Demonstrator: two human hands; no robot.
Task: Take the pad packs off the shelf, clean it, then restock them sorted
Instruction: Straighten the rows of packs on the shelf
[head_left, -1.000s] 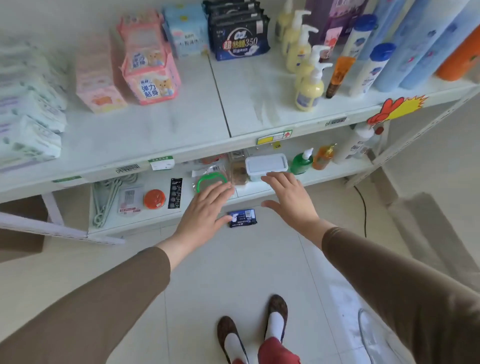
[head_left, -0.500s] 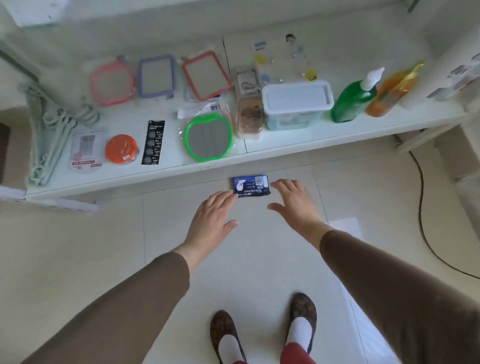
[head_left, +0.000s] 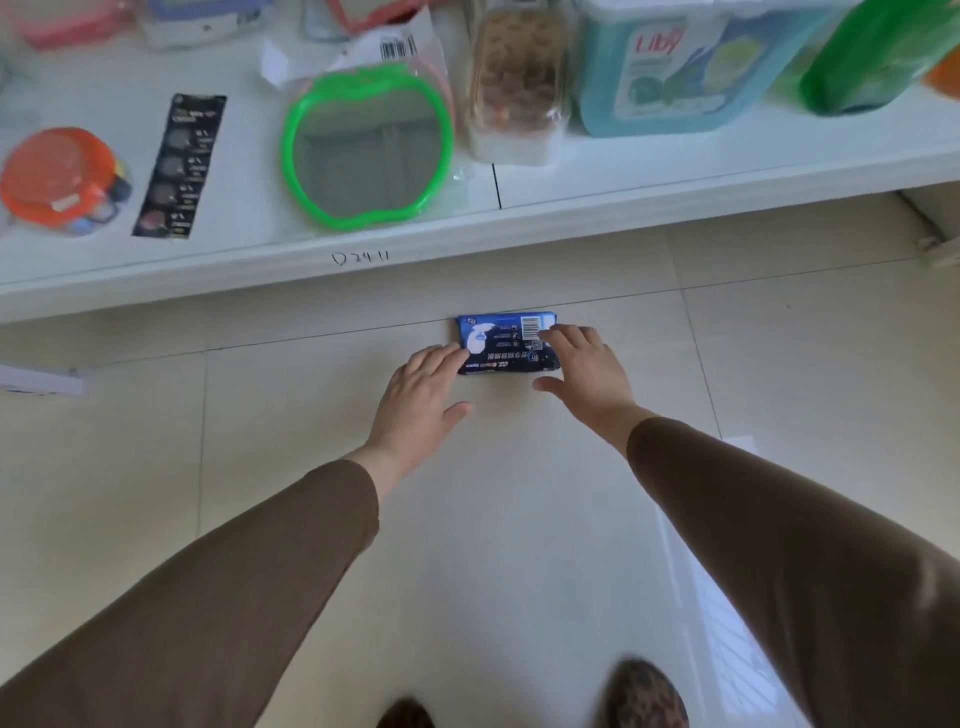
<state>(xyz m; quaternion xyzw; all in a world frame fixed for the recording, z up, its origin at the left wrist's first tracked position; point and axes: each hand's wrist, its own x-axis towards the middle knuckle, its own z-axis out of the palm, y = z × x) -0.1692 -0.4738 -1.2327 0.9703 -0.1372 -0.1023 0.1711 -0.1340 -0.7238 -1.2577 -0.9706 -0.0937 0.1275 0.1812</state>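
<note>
Tiled floor (head_left: 291, 426) bears a blue pad pack (head_left: 506, 343); shelf (head_left: 675, 171) holds a green mirror (head_left: 366, 148).

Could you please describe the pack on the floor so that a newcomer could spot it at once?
Find the low white shelf; on the pale tiled floor just before its front edge lies the pad pack, between the left hand and right hand. It is dark blue with a barcode, the only item on the floor.

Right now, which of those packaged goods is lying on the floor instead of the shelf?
The dark blue pad pack, flat on the tiles between the left hand and right hand. The green-rimmed mirror and the rest sit on the shelf.
</note>
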